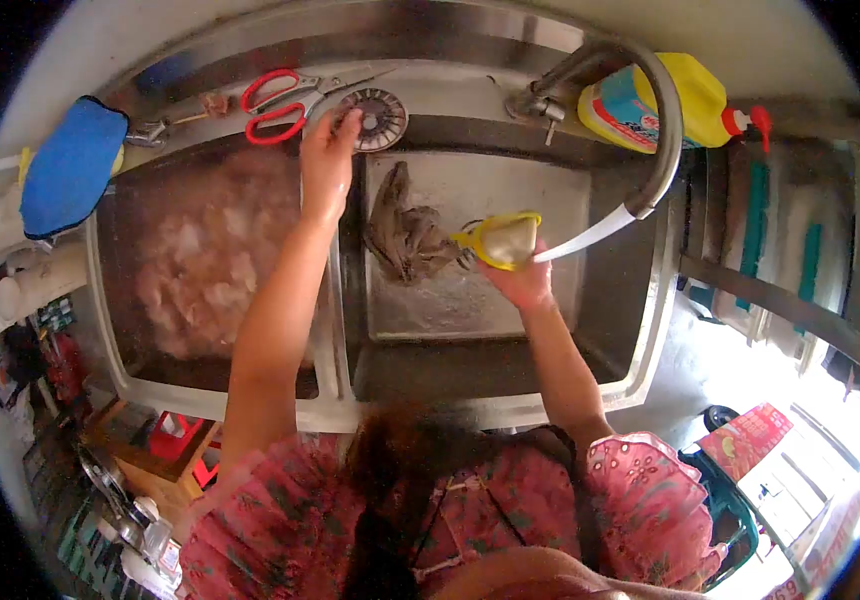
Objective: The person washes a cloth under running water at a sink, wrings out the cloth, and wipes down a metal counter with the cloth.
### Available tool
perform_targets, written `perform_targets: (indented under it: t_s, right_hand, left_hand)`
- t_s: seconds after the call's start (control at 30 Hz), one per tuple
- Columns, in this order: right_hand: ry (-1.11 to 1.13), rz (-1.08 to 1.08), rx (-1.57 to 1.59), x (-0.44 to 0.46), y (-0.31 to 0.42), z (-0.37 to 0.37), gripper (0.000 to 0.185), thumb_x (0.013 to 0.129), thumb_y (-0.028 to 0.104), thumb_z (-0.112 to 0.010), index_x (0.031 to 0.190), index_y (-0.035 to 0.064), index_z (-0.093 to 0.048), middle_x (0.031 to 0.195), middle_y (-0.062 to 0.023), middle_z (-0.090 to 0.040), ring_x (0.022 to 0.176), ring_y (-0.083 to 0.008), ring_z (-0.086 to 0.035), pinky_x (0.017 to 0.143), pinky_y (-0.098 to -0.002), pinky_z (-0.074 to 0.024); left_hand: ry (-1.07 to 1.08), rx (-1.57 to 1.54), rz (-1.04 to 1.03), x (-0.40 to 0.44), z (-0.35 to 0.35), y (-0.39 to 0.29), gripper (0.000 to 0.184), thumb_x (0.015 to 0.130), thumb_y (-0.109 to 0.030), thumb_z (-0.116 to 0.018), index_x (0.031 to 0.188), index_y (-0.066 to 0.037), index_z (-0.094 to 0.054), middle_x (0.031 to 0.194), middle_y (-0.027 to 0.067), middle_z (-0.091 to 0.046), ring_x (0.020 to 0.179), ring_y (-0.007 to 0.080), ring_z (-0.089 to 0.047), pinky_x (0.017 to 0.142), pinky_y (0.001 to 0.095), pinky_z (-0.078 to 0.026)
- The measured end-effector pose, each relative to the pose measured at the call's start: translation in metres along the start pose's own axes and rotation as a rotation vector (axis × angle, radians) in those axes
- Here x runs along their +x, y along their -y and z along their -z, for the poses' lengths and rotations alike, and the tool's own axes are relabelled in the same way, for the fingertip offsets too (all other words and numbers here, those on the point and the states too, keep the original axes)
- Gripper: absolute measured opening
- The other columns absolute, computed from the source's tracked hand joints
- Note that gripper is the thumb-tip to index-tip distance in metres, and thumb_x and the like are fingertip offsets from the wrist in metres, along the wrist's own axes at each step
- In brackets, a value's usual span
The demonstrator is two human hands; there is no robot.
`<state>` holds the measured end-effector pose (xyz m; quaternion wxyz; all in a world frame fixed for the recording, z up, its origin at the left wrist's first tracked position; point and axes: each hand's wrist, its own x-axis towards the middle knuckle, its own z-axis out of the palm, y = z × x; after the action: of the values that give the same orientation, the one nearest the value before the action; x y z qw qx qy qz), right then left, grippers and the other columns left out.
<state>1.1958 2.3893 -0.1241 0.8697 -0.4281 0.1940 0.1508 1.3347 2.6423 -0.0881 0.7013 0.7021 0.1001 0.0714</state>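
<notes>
My left hand (330, 160) is closed on the left edge of a round, dark sink strainer (382, 120) with radial slots, above the sink's back ledge. Over the right basin (540, 180), my right hand (522, 285) is closed around a yellow-rimmed, cup-like container (507, 240) with a pale inside. A white stream of water (590, 232) runs from the curved faucet (665, 130) to the container. A crumpled grey-brown cloth (405, 235) lies left of the container, on the basin floor. Just left of the strainer are red-handled scissors (285, 105).
Pale pinkish pieces, probably meat, sit in cloudy water (200, 255) in the left basin. A yellow bottle (685, 100) with a red cap stands behind the faucet. A blue pad (72, 168) hangs at the left corner. Metal racks (780, 250) are on the right.
</notes>
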Motion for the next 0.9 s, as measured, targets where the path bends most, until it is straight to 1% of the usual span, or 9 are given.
perform_targets:
  t_s: [0.1, 0.2, 0.3, 0.47, 0.57, 0.67, 0.83, 0.87, 0.9]
  right_hand:
    - [-0.012, -0.08, 0.412, 0.005, 0.023, -0.052, 0.042, 0.083, 0.039, -0.045, 0.113, 0.0088, -0.047, 0.114, -0.0087, -0.048, 0.112, -0.0265, -0.04, 0.095, -0.0508, -0.0293]
    - [-0.063, -0.142, 0.653, 0.027, 0.017, -0.061, 0.041, 0.083, 0.036, -0.05, 0.113, 0.0086, -0.048, 0.113, -0.0077, -0.05, 0.109, -0.0276, -0.044, 0.093, -0.0493, -0.0333]
    - [-0.12, 0.044, 0.042, 0.043, 0.01, -0.077, 0.038, 0.079, 0.026, -0.058, 0.111, 0.0085, -0.049, 0.108, -0.0088, -0.053, 0.101, -0.0292, -0.05, 0.087, -0.0451, -0.0403]
    - [-0.331, 1.003, -1.184, 0.082, 0.056, -0.126, 0.041, 0.074, 0.011, -0.058, 0.113, 0.0084, -0.049, 0.112, -0.0136, -0.052, 0.101, -0.0318, -0.051, 0.082, -0.0414, -0.0409]
    - [-0.621, 0.934, -1.902, 0.122, 0.071, -0.127, 0.042, 0.074, 0.012, -0.053, 0.115, 0.0051, -0.048, 0.12, -0.0144, -0.046, 0.109, -0.0308, -0.045, 0.09, -0.0415, -0.0346]
    - [-0.63, 0.73, -2.17, 0.173, 0.037, -0.089, 0.041, 0.077, 0.016, -0.051, 0.114, 0.0013, -0.047, 0.124, -0.0151, -0.042, 0.114, -0.0302, -0.039, 0.096, -0.0413, -0.0281]
    - [-0.684, 0.899, -1.897, 0.183, 0.022, -0.113, 0.036, 0.076, 0.013, -0.053, 0.11, 0.0005, -0.049, 0.126, -0.0166, -0.041, 0.114, -0.0315, -0.039, 0.091, -0.0433, -0.0348]
    - [-0.675, 0.957, -1.826, 0.183, 0.023, -0.117, 0.035, 0.076, 0.012, -0.053, 0.109, 0.0019, -0.05, 0.126, -0.0166, -0.04, 0.115, -0.0312, -0.039, 0.091, -0.0432, -0.0362]
    - [-0.624, 0.969, -1.779, 0.184, 0.022, -0.116, 0.033, 0.075, 0.012, -0.053, 0.108, 0.0035, -0.051, 0.125, -0.0162, -0.042, 0.114, -0.0307, -0.04, 0.09, -0.0421, -0.0372]
  left_hand:
    - [-0.103, -0.029, 0.045, 0.002, 0.006, -0.003, 0.029, 0.086, -0.025, -0.053, 0.096, 0.001, -0.059, 0.086, 0.0034, -0.06, 0.077, 0.0078, -0.05, 0.072, 0.0222, -0.039]
    - [-0.128, -0.039, 0.0, 0.008, 0.024, -0.007, 0.031, 0.084, -0.029, -0.055, 0.093, 0.001, -0.06, 0.092, 0.0069, -0.059, 0.083, 0.0129, -0.052, 0.075, 0.0246, -0.04]
    - [-0.011, 0.589, -0.524, 0.039, 0.056, 0.008, 0.028, 0.081, -0.027, -0.057, 0.089, -0.001, -0.062, 0.105, 0.0112, -0.056, 0.091, 0.0223, -0.053, 0.079, 0.0289, -0.04]
    - [0.232, 1.349, -0.608, 0.06, 0.084, 0.018, 0.033, 0.079, -0.041, -0.054, 0.088, -0.012, -0.066, 0.127, 0.0075, -0.04, 0.117, 0.0312, -0.035, 0.088, 0.0487, -0.033]
    - [0.41, 1.169, -0.488, 0.08, 0.098, 0.027, 0.034, 0.079, -0.044, -0.054, 0.091, -0.014, -0.065, 0.129, 0.007, -0.037, 0.116, 0.0307, -0.036, 0.088, 0.0516, -0.033]
    - [0.486, 1.263, -0.305, 0.08, 0.096, 0.016, 0.035, 0.078, -0.046, -0.053, 0.098, -0.019, -0.063, 0.13, 0.0078, -0.035, 0.119, 0.034, -0.03, 0.089, 0.0516, -0.033]
    - [0.613, 1.224, -0.214, 0.074, 0.104, 0.008, 0.032, 0.076, -0.047, -0.055, 0.097, -0.025, -0.064, 0.128, 0.0098, -0.036, 0.118, 0.0377, -0.027, 0.091, 0.0524, -0.031]
    - [0.549, 1.292, -0.268, 0.065, 0.101, -0.003, 0.033, 0.078, -0.041, -0.054, 0.095, -0.014, -0.065, 0.119, 0.0129, -0.045, 0.112, 0.0302, -0.04, 0.094, 0.0354, -0.031]
    - [0.537, 1.297, -0.278, 0.067, 0.102, -0.001, 0.033, 0.078, -0.041, -0.054, 0.094, -0.014, -0.065, 0.115, 0.0128, -0.047, 0.11, 0.0295, -0.041, 0.093, 0.0353, -0.032]
